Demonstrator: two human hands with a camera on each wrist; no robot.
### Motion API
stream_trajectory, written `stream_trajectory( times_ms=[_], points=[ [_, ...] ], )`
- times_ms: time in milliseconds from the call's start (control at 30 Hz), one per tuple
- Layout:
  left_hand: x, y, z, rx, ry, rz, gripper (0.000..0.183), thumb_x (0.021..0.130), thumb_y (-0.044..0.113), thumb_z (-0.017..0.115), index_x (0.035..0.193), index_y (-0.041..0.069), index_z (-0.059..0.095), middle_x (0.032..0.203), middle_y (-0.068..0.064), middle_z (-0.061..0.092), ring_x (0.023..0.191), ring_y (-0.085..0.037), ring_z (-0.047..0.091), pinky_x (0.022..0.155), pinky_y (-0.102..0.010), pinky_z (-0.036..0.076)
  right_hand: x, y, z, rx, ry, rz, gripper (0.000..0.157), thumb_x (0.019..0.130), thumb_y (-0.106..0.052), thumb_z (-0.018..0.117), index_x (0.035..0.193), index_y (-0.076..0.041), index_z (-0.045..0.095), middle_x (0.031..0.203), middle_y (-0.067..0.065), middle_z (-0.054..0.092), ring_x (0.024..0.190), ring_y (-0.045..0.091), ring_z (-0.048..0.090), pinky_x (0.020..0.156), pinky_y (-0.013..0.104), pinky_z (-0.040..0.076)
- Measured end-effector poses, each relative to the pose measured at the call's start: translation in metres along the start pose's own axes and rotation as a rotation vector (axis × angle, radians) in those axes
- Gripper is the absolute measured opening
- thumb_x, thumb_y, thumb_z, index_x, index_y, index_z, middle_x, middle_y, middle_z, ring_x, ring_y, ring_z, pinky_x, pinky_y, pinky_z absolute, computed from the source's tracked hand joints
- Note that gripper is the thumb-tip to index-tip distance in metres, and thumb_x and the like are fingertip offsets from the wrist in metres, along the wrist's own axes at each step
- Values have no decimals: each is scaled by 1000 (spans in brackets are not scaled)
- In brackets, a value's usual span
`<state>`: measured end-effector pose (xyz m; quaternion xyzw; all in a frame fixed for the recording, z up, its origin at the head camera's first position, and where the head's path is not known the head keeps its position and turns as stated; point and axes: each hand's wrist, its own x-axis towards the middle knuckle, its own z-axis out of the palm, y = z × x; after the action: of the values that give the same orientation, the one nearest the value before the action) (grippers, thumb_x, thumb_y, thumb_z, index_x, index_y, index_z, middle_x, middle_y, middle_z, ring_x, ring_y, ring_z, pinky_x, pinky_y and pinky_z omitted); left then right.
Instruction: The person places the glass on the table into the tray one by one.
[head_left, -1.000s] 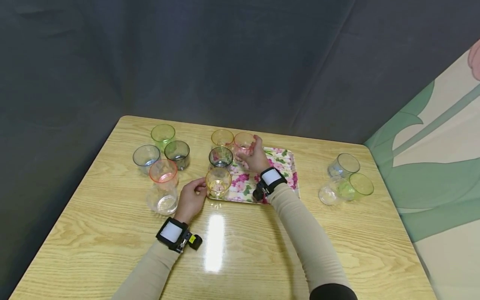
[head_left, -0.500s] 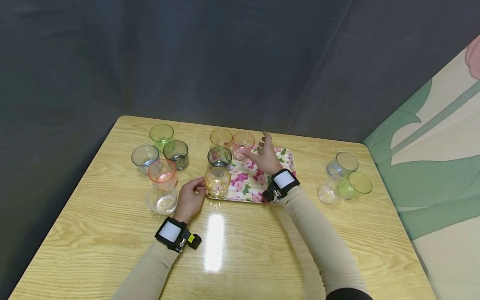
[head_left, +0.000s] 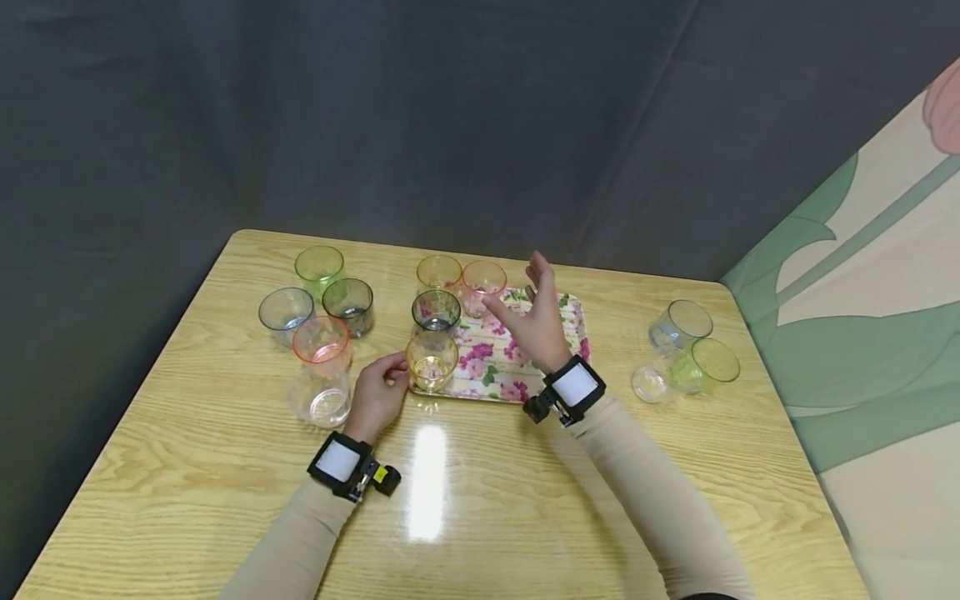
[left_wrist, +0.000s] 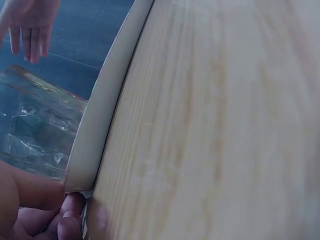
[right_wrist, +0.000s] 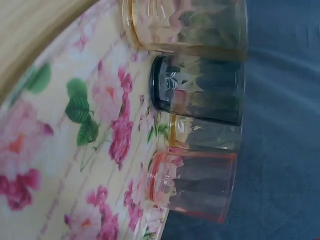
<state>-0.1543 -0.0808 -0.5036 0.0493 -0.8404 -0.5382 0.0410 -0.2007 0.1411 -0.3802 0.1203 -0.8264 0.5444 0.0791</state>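
In the head view my left hand (head_left: 377,396) is at the near left corner of the floral tray (head_left: 480,367). Its fingertips pinch the rim of the tray, as the left wrist view shows at close range. Along the tray's left side stand a yellow glass (head_left: 432,363), a dark grey glass (head_left: 435,315) and an amber glass (head_left: 438,271). Beside the amber one, at the back, is a pink glass (head_left: 483,292). My right hand (head_left: 542,325) hovers over the tray right of the pink glass, fingers spread, holding nothing.
Left of the tray a group of glasses includes a green (head_left: 319,265), a blue (head_left: 285,313), a dark (head_left: 348,305), a red (head_left: 321,342) and a clear one (head_left: 322,402). To the right stand a blue (head_left: 681,323), a clear (head_left: 651,383) and a green glass (head_left: 712,362).
My right hand has let go of the pink glass and drawn back to the right, its fingers spreading. The pink glass stays on the tray. My left hand keeps its place at the corner.
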Motion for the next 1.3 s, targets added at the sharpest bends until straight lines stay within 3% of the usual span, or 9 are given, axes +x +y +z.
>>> stream_trajectory(
  times_ms=[433,800,1000,1133,1300],
  points=[
    [0,0,-2,5,-2,-3,32,86,3,59,118,0,63,100,-17,67,87,-23,59,77,-38,47,-29,12,-24,-31,159,-47,87,84,-8,68,147,4,9,153,25,14,138,28,16,115,54,16],
    [0,1,-1,-3,-12,0,33,86,4,59,119,1,63,101,-16,67,87,-22,58,77,-38,48,-60,27,-57,-137,343,-72,88,79,-1,71,145,9,13,152,27,15,139,30,14,116,54,13],
    [-1,2,-3,-10,-11,25,32,87,2,58,119,-1,62,101,-18,67,88,-23,59,77,-39,49,-74,42,-74,-190,506,-86,93,76,-2,74,146,5,13,153,27,10,140,23,8,115,56,11],
    [-2,1,-2,-6,-17,26,32,87,2,57,119,-1,62,101,-18,67,87,-22,59,75,-38,49,-82,56,-83,-255,632,-113,98,71,-1,77,146,5,14,153,29,5,141,26,3,116,53,10],
    [-1,0,0,1,-14,21,32,87,2,57,119,0,62,100,-17,67,87,-22,59,75,-37,49,-89,87,-98,-327,706,-86,105,68,-6,82,147,0,13,155,26,0,141,22,0,118,45,10]
  ],
)
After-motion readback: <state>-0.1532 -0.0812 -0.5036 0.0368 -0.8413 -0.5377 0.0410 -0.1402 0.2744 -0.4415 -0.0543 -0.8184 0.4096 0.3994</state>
